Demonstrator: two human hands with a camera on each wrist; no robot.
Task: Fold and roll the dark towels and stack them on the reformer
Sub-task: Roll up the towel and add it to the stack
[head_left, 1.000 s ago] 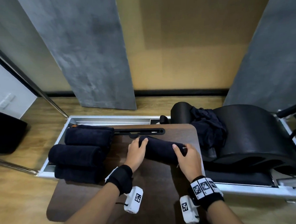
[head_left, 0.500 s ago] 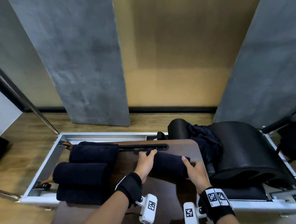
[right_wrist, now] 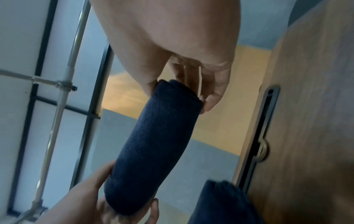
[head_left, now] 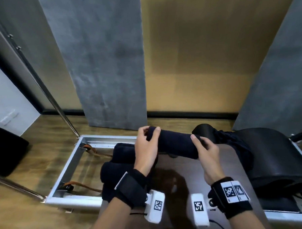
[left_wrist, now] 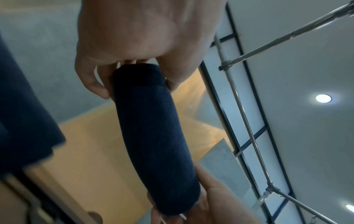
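Holding a rolled dark towel (head_left: 176,144) up in the air, I have one hand at each end of it. It sits in the middle of the head picture, above the brown board (head_left: 220,177) and not touching it.

At the far left of the picture a black box (head_left: 3,153) stands on the wood floor (head_left: 48,137). Next comes the silver frame of the reformer (head_left: 67,164), with two brown straps (head_left: 82,185) inside it. Just right of that is my stack of rolled towels (head_left: 117,161), piled at the left edge of the brown board.

My left hand (head_left: 146,149) is curled around the left end of the towel I hold, thumb on one side and fingers on the other. The left wrist picture shows those fingers (left_wrist: 91,78) wrapped on the towel's end. My right hand (head_left: 207,155) pinches the right end of the roll. The right wrist picture shows its fingers (right_wrist: 212,91) closed on that end.

Farther right a loose dark cloth (head_left: 235,145) lies bunched against a big black rounded pad (head_left: 271,157), at the right side of the picture.
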